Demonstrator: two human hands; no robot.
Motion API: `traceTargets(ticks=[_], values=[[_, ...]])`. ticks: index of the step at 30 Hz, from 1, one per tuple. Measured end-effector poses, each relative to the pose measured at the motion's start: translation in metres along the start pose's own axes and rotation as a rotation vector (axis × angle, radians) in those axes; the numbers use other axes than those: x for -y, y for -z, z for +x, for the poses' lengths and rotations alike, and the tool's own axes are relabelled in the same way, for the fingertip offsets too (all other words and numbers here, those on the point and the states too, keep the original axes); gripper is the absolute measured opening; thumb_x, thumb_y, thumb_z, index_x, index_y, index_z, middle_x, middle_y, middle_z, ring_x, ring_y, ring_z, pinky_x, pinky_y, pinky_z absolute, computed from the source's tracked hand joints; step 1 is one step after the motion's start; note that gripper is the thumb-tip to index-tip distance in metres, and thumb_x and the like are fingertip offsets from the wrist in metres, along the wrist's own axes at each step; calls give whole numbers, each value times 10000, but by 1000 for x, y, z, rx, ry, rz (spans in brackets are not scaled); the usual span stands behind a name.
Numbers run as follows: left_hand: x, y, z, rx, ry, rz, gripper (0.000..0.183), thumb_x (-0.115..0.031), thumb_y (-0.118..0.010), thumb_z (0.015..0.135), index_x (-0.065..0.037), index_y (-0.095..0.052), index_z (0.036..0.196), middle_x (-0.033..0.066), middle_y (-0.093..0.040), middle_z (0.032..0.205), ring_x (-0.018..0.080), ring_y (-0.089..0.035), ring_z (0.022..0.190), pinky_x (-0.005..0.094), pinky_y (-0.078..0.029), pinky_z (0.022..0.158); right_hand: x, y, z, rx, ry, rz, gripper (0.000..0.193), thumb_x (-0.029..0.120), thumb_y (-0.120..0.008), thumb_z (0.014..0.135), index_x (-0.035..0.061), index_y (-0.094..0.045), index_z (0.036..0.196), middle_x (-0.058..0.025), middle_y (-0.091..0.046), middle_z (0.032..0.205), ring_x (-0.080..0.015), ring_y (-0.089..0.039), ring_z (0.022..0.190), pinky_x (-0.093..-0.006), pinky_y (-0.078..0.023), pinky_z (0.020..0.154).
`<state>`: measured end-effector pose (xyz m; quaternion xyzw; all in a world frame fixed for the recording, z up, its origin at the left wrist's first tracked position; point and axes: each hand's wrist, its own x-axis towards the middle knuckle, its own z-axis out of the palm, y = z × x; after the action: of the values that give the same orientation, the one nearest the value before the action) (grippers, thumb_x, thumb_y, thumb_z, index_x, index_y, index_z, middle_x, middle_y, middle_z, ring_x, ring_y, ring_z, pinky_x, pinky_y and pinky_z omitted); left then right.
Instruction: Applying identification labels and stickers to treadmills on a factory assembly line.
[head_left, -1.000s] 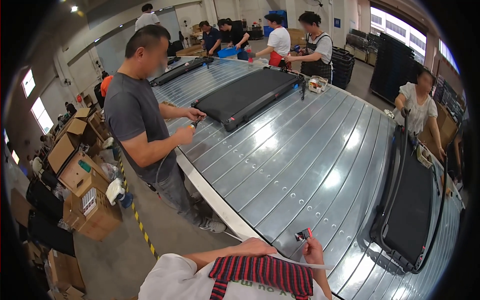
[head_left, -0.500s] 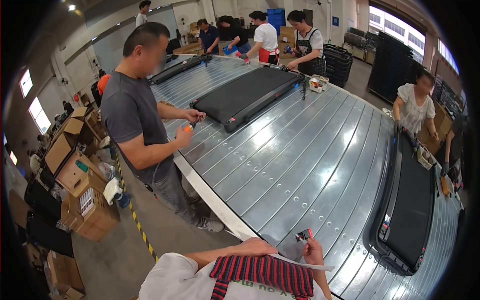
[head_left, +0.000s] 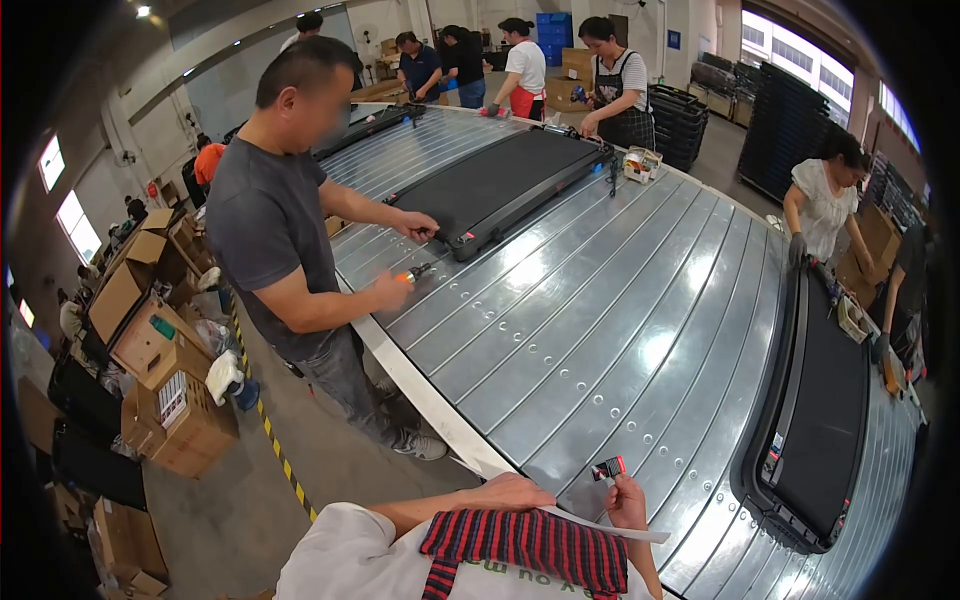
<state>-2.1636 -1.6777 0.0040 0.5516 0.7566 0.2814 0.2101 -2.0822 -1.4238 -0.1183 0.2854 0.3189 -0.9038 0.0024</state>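
Note:
My right hand [head_left: 627,502] is closed in a pinch on a small red-and-black card [head_left: 608,468], held over the near edge of the metal-slatted table [head_left: 560,360]. My left hand [head_left: 510,491] lies flat at the table's pale edge, its fingers stretched out. A white strip like a sheet of paper [head_left: 640,535] juts out between my body and my right hand; its other end is hidden. A red-and-black striped cloth [head_left: 530,550] covers my front.
At my left a co-worker [head_left: 275,200] holds an orange-and-black hand tool [head_left: 413,272] beside a black treadmill-like deck [head_left: 500,190]. A similar deck [head_left: 822,400] lies at right. Several people work farther off. Cardboard boxes [head_left: 185,425] stand on the floor at left.
The co-worker at left has leaned over the table, one hand reaching the deck's corner and the tool lowered. The person at far right has bent their head down. My hands have hardly moved.

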Motion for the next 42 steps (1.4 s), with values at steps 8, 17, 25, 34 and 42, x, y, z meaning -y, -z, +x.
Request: traceTargets(ticks=[8, 17, 25, 34, 42], values=[[4, 1, -3, -1, -9, 1, 171, -166, -442, 759, -91, -494, 904, 133, -576, 771, 332, -560, 757, 416, -431, 620, -3, -4, 1, -2, -2, 0, 46, 114, -536, 810, 88, -500, 797, 0, -486, 543, -89, -444, 421, -195, -370, 376], [7, 18, -5, 171, 86, 86, 264, -155, -414, 788, -96, -512, 1026, 128, -589, 947, 317, -558, 875, 388, -445, 708, -11, -11, 11, -20, 11, -12, 55, 113, -551, 801, 84, -507, 784, -2, -485, 541, -90, -442, 415, -195, -368, 370], [15, 21, -11, 19, 17, 3, 174, -152, -446, 751, -77, -496, 900, 128, -588, 820, 340, -563, 784, 409, -444, 640, -14, -19, 17, -26, 6, -3, 66, 127, -550, 805, 88, -501, 786, -5, -485, 539, -101, -445, 417, -204, -358, 365], [23, 23, -13, 48, 51, 23, 184, -155, -448, 737, -88, -498, 901, 118, -589, 823, 332, -560, 810, 409, -437, 660, -17, -22, 21, -2, 5, -38, 71, 138, -540, 812, 92, -490, 792, -4, -482, 539, -103, -440, 421, -214, -341, 368], [25, 31, -14, 102, 77, 19, 216, -171, -442, 754, -96, -508, 946, 124, -589, 871, 327, -557, 838, 399, -435, 677, -18, -30, 25, 5, 3, -38, 78, 137, -541, 811, 92, -483, 782, -8, -477, 527, -103, -436, 414, -217, -338, 369]])
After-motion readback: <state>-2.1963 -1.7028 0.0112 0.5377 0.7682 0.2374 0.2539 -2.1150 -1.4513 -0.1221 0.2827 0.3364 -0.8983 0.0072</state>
